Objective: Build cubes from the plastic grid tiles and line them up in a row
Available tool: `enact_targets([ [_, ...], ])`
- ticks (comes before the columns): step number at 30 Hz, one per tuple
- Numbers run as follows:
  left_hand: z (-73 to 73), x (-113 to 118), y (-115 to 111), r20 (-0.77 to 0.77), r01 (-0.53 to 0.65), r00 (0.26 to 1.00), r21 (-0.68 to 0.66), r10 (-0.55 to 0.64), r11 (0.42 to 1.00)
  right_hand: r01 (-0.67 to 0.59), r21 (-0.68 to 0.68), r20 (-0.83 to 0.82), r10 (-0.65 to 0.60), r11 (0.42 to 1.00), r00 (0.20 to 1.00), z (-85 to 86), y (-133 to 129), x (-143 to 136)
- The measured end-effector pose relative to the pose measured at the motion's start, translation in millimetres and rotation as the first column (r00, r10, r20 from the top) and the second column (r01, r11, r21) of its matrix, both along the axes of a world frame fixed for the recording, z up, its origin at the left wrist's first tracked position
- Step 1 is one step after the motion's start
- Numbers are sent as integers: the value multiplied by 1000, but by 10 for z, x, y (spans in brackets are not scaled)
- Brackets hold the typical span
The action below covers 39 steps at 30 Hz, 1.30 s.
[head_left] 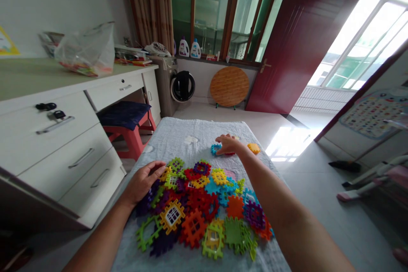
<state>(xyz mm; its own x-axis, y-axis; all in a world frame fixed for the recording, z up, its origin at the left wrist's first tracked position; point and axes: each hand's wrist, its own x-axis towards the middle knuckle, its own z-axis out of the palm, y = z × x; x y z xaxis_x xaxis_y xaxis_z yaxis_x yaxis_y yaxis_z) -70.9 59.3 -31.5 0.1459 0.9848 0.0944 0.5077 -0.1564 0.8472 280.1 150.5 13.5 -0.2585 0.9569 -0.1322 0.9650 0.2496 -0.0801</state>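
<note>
A heap of colourful toothed plastic tiles (pixel 197 193) lies on the light blue cloth-covered table (pixel 172 136). At the heap's left edge is my left hand (pixel 144 180), fingers bent near a yellow tile (pixel 165 174); whether it grips that tile cannot be made out. Farther out, my right hand (pixel 228 143) reaches over a blue tile (pixel 216 149) and a red tile (pixel 230 153), its fingers spread and curved. The red tile is partly hidden beneath the hand. Right of it, a yellow-orange tile (pixel 253 148) lies apart from the heap.
Left of the table are a red stool (pixel 132 138) with a dark blue cushion and a white desk (pixel 63 153) with drawers. A washing machine (pixel 165 89), a round wooden board (pixel 229 86) and an open dark red door (pixel 283 51) stand beyond.
</note>
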Motion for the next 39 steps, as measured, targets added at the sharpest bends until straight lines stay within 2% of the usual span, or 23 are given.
enact_targets([
  [4, 18, 6, -11, 9, 1, 1000, -4, -1, 1000, -13, -10, 86, 14, 1000, 996, -137, -32, -123],
  [15, 15, 9, -10, 25, 7, 1000, -39, -6, 999, -36, -4, 68, 36, 999, 997, -152, -7, -129],
  [19, -8, -3, -2, 30, 18, 999, -41, -17, 999, -16, 29, 29, 15, 999, 999, -69, -38, -77],
  [22, -19, -5, 9, 29, 21, 999, -32, -20, 999, 55, 117, -103, -43, 992, 994, 79, -110, 82],
  [26, 0, 6, 6, 1, 14, 1000, -9, -14, 1000, 130, 222, -276, -66, 966, 959, 228, -341, 389],
  [29, 16, 11, -3, -17, 9, 1000, -1, -9, 1000, 132, 228, -362, -42, 965, 931, 228, -618, 582],
  [35, -18, -2, 16, -1, 9, 1000, 3, -9, 1000, 122, 82, -437, -75, 989, 896, 150, -1222, 707],
  [39, -68, -33, 45, 39, 14, 999, -24, -13, 1000, 126, 30, -444, -100, 992, 891, 89, -1429, 703],
])
